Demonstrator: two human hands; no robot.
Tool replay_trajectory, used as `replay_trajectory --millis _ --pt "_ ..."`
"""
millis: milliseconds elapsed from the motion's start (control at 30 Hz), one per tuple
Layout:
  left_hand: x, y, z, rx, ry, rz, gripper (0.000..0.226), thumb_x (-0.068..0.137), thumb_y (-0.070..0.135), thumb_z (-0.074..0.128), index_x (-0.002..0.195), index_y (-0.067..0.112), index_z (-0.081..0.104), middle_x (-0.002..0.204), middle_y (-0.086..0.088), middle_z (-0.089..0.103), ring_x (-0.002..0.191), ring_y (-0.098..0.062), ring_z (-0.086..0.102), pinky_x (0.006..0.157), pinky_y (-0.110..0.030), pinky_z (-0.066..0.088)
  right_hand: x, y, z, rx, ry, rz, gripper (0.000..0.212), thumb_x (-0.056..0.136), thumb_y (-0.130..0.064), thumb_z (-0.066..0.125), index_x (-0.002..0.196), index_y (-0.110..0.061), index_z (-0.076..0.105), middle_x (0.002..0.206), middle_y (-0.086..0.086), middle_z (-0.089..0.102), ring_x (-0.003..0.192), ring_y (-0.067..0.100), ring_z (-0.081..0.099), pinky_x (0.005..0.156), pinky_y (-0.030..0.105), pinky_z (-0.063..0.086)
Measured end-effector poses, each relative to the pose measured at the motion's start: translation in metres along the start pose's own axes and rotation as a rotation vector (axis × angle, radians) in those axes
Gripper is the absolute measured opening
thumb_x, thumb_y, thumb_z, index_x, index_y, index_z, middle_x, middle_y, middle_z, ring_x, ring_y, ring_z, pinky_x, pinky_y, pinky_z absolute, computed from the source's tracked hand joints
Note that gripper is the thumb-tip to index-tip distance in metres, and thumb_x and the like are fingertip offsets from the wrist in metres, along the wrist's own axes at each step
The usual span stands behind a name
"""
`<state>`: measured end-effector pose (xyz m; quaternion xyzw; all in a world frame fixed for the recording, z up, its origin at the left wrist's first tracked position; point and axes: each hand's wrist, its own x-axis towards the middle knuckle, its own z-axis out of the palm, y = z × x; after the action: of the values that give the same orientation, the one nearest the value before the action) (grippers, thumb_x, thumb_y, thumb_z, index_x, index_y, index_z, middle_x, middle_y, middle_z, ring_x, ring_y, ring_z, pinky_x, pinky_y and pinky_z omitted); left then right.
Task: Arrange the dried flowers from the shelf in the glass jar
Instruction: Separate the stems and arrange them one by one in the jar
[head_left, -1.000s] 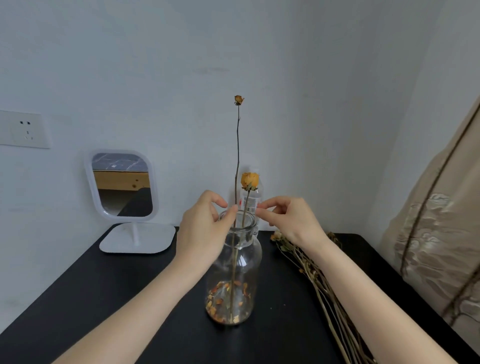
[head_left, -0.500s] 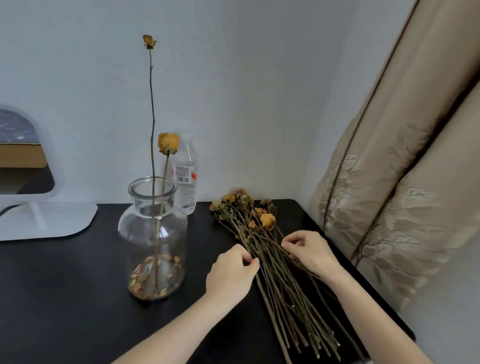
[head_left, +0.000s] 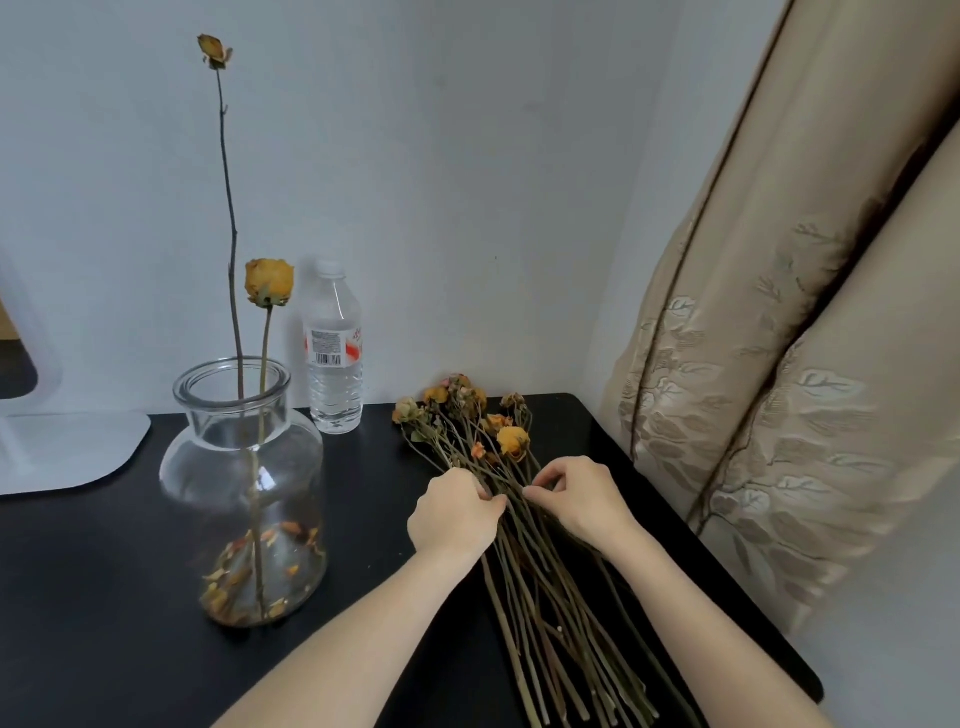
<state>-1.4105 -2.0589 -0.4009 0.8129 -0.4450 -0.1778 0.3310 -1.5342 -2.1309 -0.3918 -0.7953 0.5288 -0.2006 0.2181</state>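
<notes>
A clear glass jar (head_left: 244, 467) stands on the black shelf top (head_left: 104, 597), with loose petals at its bottom. Two dried flowers stand in it: a very tall thin stem (head_left: 228, 208) with a small bud and a shorter yellow rose (head_left: 269, 283). A bundle of dried flowers (head_left: 530, 571) lies flat to the right of the jar, heads toward the wall. My left hand (head_left: 454, 512) and my right hand (head_left: 579, 499) are over the bundle's upper stems, fingertips curled and pinching stems close together.
A plastic water bottle (head_left: 333, 353) stands against the wall behind the jar. A white mirror's base (head_left: 67, 452) sits at the far left. A beige patterned curtain (head_left: 779, 364) hangs along the shelf's right edge.
A second ago both hands were at the jar's mouth by the two stems. They then dropped to the bundle on the right, and now their fingertips have closed in on the stems.
</notes>
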Motion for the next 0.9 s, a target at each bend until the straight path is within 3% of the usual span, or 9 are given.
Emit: replay_trajectory --millis 100,167,233,333,600,667,733,800,900 --pt "0.004 -0.002 0.002 -0.007 -0.044 -0.051 0.031 0.082 0.041 0.062 0.063 0.016 0.061 0.069 0.001 0.060 0.073 -0.022 0.063 0.061 -0.027 0.044 0.003 -0.008 0.004 -0.011 -0.013 0.001 0.017 0.080 -0.037 0.069 0.082 -0.021 0.064 0.067 -0.010 0.054 0.063 0.005 0.052 0.057 0.021 0.044" --pt "0.005 -0.004 0.002 -0.026 -0.068 -0.088 0.028 0.081 0.038 0.062 0.065 0.015 0.065 0.063 0.003 0.057 0.066 -0.019 0.060 0.057 -0.025 0.042 0.004 -0.012 0.008 -0.042 -0.038 0.020 0.017 0.080 -0.036 0.069 0.082 -0.020 0.063 0.076 -0.005 0.060 0.074 0.012 0.060 0.068 0.030 0.053" --pt "0.006 -0.005 0.002 -0.059 -0.086 -0.114 0.034 0.080 0.034 0.063 0.053 0.015 0.054 0.054 0.005 0.048 0.055 -0.016 0.052 0.052 -0.024 0.038 0.004 -0.015 0.009 -0.069 -0.039 0.039 0.013 0.081 -0.032 0.068 0.081 -0.019 0.064 0.084 -0.001 0.065 0.081 0.016 0.063 0.077 0.036 0.056" --pt "0.007 -0.006 0.000 -0.136 -0.103 -0.131 0.046 0.080 0.028 0.064 0.043 0.019 0.038 0.047 0.004 0.038 0.048 -0.014 0.042 0.048 -0.023 0.032 0.004 -0.015 0.009 -0.081 -0.034 0.052 0.011 0.083 -0.029 0.066 0.083 -0.019 0.067 0.088 0.001 0.067 0.083 0.017 0.064 0.078 0.036 0.056" --pt "0.008 -0.005 -0.006 -0.308 -0.059 -0.141 0.065 0.078 0.022 0.068 0.023 0.014 0.034 0.034 0.008 0.031 0.039 -0.016 0.036 0.046 -0.023 0.027 0.008 -0.018 0.005 -0.047 -0.018 0.045 0.011 0.085 -0.026 0.064 0.089 -0.019 0.072 0.087 0.001 0.069 0.082 0.016 0.065 0.080 0.036 0.056" --pt "0.009 -0.003 -0.007 -0.330 -0.048 -0.143 0.054 0.078 0.024 0.069 0.031 0.017 0.043 0.039 0.004 0.039 0.046 -0.024 0.049 0.046 -0.025 0.034 0.008 -0.019 0.005 -0.048 -0.009 0.034 0.011 0.086 -0.026 0.064 0.088 -0.019 0.072 0.085 0.000 0.069 0.080 0.015 0.065 0.078 0.036 0.057" --pt "0.009 -0.002 -0.008 -0.361 -0.056 -0.135 0.033 0.078 0.025 0.069 0.051 0.012 0.057 0.060 -0.007 0.058 0.072 -0.026 0.063 0.062 -0.033 0.049 0.007 -0.019 0.004 -0.053 -0.003 0.027 0.011 0.086 -0.026 0.063 0.087 -0.019 0.071 0.082 -0.001 0.068 0.078 0.014 0.064 0.077 0.035 0.057" --pt "0.009 -0.005 -0.007 -0.386 -0.065 -0.131 0.028 0.079 0.026 0.069 0.056 0.011 0.061 0.074 -0.002 0.063 0.082 -0.022 0.063 0.077 -0.033 0.051 0.007 -0.019 0.004 -0.042 0.011 0.015 0.012 0.086 -0.026 0.063 0.088 -0.018 0.072 0.077 -0.004 0.066 0.075 0.012 0.063 0.075 0.032 0.056" --pt "0.008 -0.010 -0.004 -0.392 -0.072 -0.148 0.023 0.079 0.025 0.069 0.062 0.009 0.066 0.078 -0.005 0.065 0.085 -0.024 0.064 0.077 -0.031 0.049 0.009 -0.017 0.001 0.044 0.048 0.010 0.013 0.086 -0.026 0.063 0.090 -0.017 0.072 0.068 -0.009 0.061 0.068 0.006 0.059 0.068 0.025 0.049"
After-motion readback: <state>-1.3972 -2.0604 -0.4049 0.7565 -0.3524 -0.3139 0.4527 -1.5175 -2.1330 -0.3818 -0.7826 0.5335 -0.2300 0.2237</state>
